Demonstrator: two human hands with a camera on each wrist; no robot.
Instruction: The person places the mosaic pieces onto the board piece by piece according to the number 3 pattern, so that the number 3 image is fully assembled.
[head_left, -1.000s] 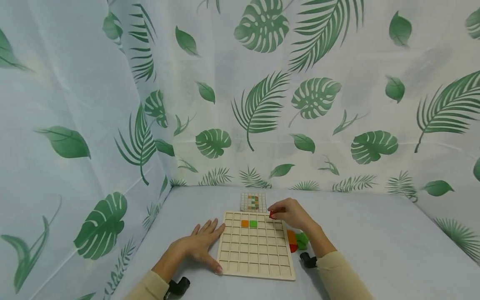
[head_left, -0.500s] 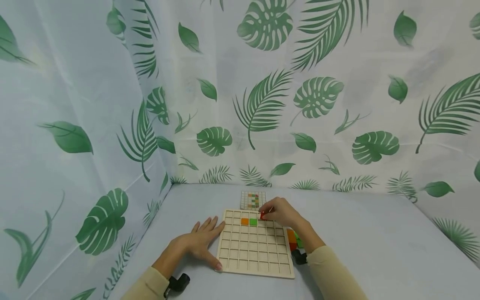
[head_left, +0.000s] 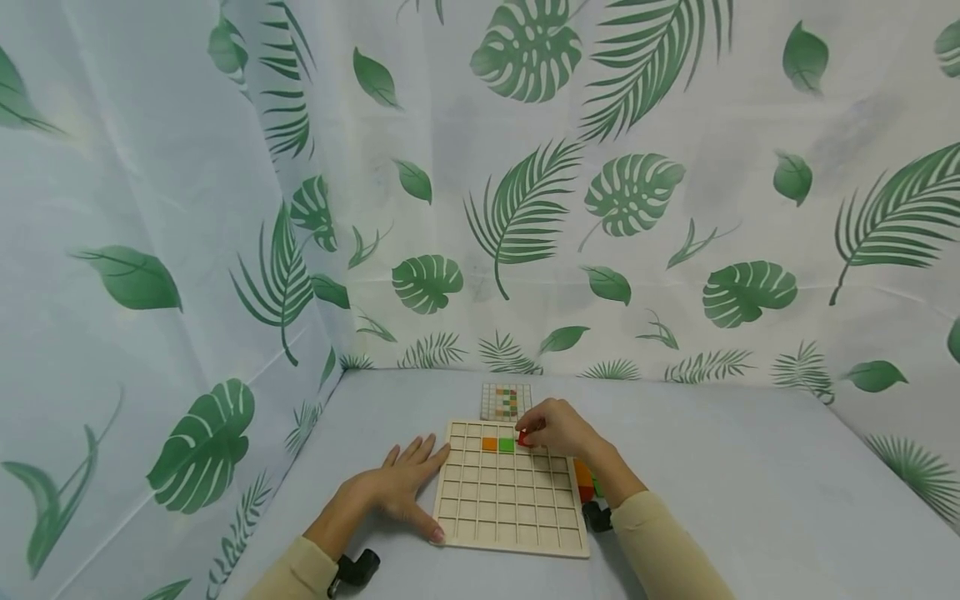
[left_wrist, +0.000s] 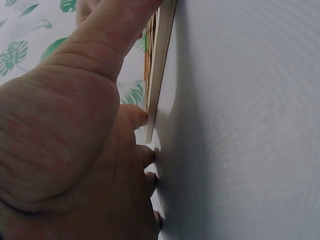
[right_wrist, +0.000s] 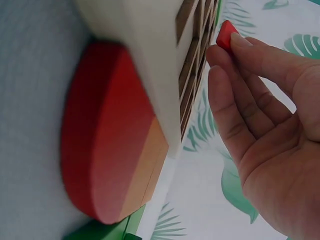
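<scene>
A wooden grid board (head_left: 510, 500) lies on the table, with an orange square tile (head_left: 490, 444) and a green square tile (head_left: 507, 445) side by side in its second row. My right hand (head_left: 558, 429) pinches a small red block (right_wrist: 227, 36) between thumb and fingers, just right of the green tile. In the right wrist view the block is tilted. Fingers spread, my left hand (head_left: 401, 487) rests on the table at the board's left edge, thumb and index finger touching the edge. The left wrist view shows that thumb (left_wrist: 107, 32) against the board's side.
Behind the board lies a small pattern card (head_left: 498, 402) with a coloured grid. Orange and red blocks (right_wrist: 117, 145) with green ones (right_wrist: 107, 230) sit against the board's right side, partly hidden by my right arm. A leaf-printed curtain (head_left: 525, 333) stands at the back and left.
My right hand has moved left along the board's top rows with the red block, stopping beside the green tile, where the block has tilted. My left hand has stayed in place.
</scene>
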